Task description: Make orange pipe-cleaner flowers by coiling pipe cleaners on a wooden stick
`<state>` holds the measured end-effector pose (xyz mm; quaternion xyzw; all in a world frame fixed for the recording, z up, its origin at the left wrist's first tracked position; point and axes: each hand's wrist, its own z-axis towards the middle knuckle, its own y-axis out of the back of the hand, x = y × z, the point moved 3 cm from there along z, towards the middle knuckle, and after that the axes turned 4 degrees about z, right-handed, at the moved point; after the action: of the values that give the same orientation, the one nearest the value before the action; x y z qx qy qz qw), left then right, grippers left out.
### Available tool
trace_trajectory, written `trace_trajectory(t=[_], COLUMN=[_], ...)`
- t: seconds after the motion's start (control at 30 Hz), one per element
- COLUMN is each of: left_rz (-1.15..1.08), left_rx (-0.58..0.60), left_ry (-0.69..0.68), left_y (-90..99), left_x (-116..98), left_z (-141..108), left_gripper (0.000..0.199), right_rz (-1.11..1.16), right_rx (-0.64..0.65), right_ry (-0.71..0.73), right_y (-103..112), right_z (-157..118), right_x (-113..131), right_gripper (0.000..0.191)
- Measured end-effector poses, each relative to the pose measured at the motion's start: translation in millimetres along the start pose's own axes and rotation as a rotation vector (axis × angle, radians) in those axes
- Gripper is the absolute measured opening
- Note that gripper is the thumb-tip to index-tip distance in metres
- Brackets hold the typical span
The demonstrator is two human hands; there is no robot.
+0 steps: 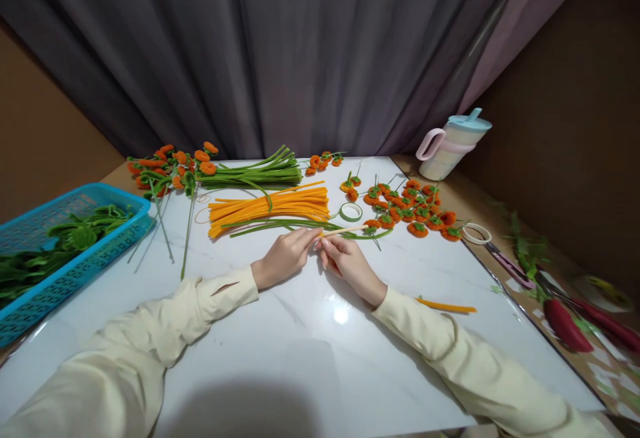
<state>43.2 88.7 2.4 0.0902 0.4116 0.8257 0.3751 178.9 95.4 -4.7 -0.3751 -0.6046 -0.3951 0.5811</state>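
The work in hand appears to be a fine two-handed handling of a thin pale stick (350, 230), which is held out over the white work surface (370, 371). A light fingertip pinch and a steady stick would be called for by any further fine movement at this spot.

The near end of the stick is pinched by the left hand (283, 258), whose fingers are closed together. The fingertips of the right hand (353, 268) are brought in just beside that end, with the thumb and forefinger close together; whether the stick is also gripped by them cannot be told. The two hands are nearly touching at the fingertips. The stick is pointed towards the right, across the far side of the right hand, and its far end is seen beside an orange flower piece.

Just beyond the hands, loose green stems (280, 225) are laid in front of a bundle of yellow-orange stems (270, 210), and a bundle of green stems (265, 176) is placed farther back. A roll of green tape (351, 219) is set beyond the right hand, with a cluster of orange flower pieces (417, 229) to its right. A single yellow-orange stem (447, 306) is seen near the right sleeve (430, 331). Green leaves (83, 235) are held in a blue basket (90, 263) at the left, while a lidded cup (450, 145) is stood at the far right
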Motion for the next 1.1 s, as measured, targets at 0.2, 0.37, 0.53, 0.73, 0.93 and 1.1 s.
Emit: trace_trajectory(t=[0.2, 0.37, 0.53, 0.73, 0.93, 1.1], left_rz=[0.044, 0.202, 0.275, 0.131, -0.001, -0.163], left_rx=[0.067, 0.159, 0.207, 0.127, 0.118, 0.156], left_ry=[-0.011, -0.125, -0.163, -0.059, -0.122, -0.076], left_y=[0.2, 0.5, 1.4, 9.4, 10.7, 9.1], left_x=[-5, -11, -11, -7, -4, -3], left_z=[-1, -4, -4, 3, 5, 5], left_gripper=[0.022, 0.027, 0.033, 0.021, 0.023, 0.024], right_rz=[-0.866, -1.445, -1.599, -1.609, -1.545, -1.353], right_rx=[-0.077, 0.059, 0.066, 0.019, 0.167, 0.227], right_ry=[0.215, 0.263, 0.385, 0.582, 0.832, 0.799], right_y=[7, 3, -2, 5, 19, 25], right_z=[-6, -12, -17, -18, -11, -8], right_x=[9, 16, 23, 32, 38, 38], right_gripper=[0.019, 0.021, 0.02, 0.013, 0.017, 0.023])
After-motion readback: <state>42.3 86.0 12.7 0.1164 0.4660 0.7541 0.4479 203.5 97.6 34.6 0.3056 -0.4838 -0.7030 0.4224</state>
